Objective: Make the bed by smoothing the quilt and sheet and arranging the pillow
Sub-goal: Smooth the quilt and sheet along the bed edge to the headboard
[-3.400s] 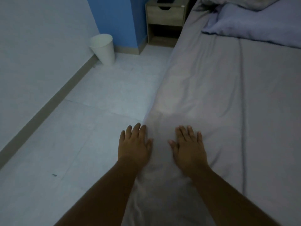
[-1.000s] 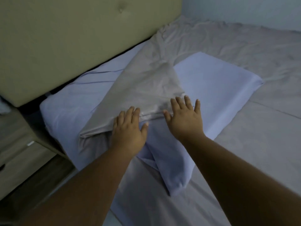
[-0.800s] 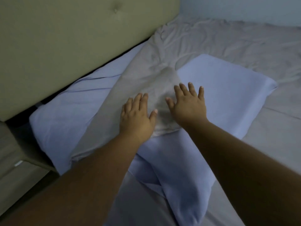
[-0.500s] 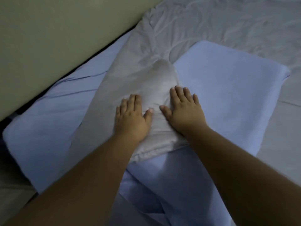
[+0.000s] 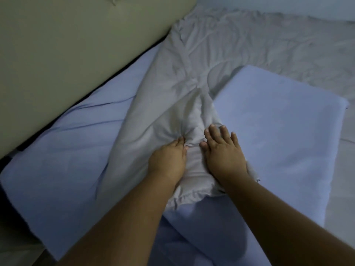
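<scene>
Nearest the camera, my two bare forearms reach forward over the head of the bed. My left hand (image 5: pixel 168 161) has its fingers (image 5: pixel 180 141) curled together, pinching a gather of the grey, crumpled quilt corner (image 5: pixel 172 116). My right hand (image 5: pixel 223 154) lies flat on the same cloth, its fingers (image 5: pixel 217 131) spread apart and pressing down rather than gripping.

Under and around both hands lies the pale lavender-blue rectangular pillow (image 5: pixel 278 131). The quilt corner runs across its middle as a bunched diagonal strip, so the pillow shows on either side of it, with a loose fold of the same blue cloth hanging towards me at the bottom.

Progress, as I judge it: early at this end of the bed. The quilt is neither smoothed nor drawn straight, and the pillow sits skewed to the headboard, partly covered. What is left is to free the quilt from the pillow, flatten it, and square the pillow.

To the left, the plain olive-beige padded headboard (image 5: pixel 67 50) stands close against the pillow, with a dark gap between them; it limits how far the pillow can be pushed that way. Farther off, the rest of the grey bedding (image 5: pixel 269 39) lies heavily creased up to the pale wall (image 5: pixel 288 6); whether that far part is quilt or sheet I cannot tell.
</scene>
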